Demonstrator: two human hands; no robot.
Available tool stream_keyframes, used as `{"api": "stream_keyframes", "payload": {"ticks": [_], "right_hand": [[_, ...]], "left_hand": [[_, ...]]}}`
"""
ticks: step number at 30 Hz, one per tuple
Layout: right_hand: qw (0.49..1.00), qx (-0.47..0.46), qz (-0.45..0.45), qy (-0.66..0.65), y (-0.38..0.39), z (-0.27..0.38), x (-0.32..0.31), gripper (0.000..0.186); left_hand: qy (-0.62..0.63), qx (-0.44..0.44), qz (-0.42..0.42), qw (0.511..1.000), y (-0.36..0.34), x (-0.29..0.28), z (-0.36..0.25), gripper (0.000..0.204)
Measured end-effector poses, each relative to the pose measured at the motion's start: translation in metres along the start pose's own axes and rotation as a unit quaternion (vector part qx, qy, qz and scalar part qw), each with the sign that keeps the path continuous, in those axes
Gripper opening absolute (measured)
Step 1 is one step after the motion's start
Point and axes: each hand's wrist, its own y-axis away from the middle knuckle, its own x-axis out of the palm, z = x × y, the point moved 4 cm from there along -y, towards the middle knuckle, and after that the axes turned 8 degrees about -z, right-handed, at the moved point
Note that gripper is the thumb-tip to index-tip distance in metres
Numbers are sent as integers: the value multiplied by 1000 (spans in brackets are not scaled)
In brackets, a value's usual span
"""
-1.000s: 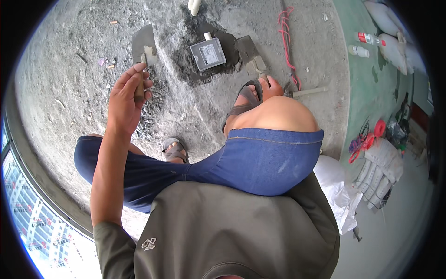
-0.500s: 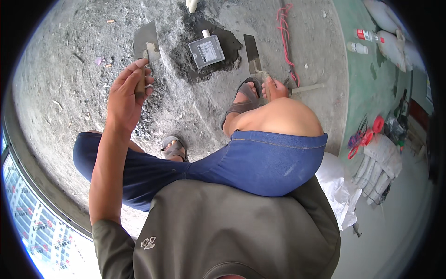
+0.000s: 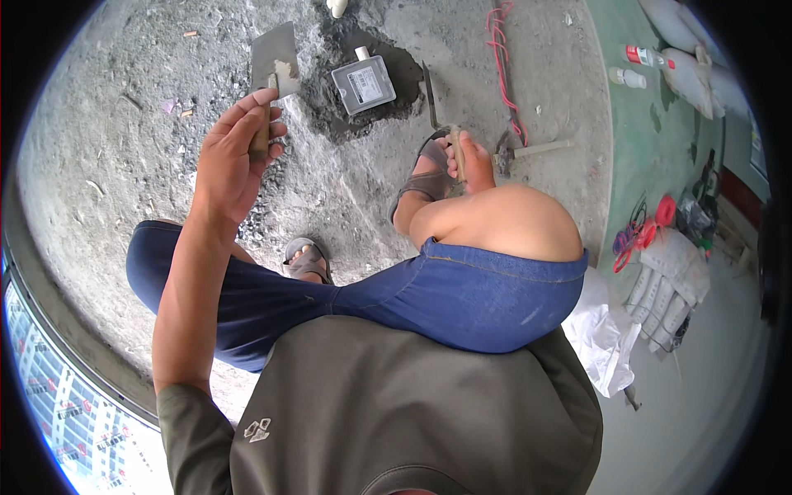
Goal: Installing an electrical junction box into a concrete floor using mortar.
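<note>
A crouched position is seen from above, with blue shorts over the knees and sandals on the concrete floor [image 3: 124,140]. The left hand [image 3: 227,165] is raised over the floor, and its fingers [image 3: 257,111] are closed around the wooden handle of a trowel [image 3: 274,58], whose flat blade is pointed away. The right hand [image 3: 472,157] is seen past the right knee, wrapped around the handle of a second trowel [image 3: 431,91]. Between both blades, a grey box [image 3: 364,84] is set in wet dark mortar [image 3: 326,120].
</note>
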Motion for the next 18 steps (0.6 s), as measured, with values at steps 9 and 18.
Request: {"api": "stream_keyframes", "payload": {"ticks": [9,18], "right_hand": [[998,10,25,-56,1,-4,3,45],[999,-44,4,29,4,-2,16,38]], "left_hand": [[-3,1,-12,1000,2,-5,0,32],[16,21,-18,999,5,-11,-3,28]]}}
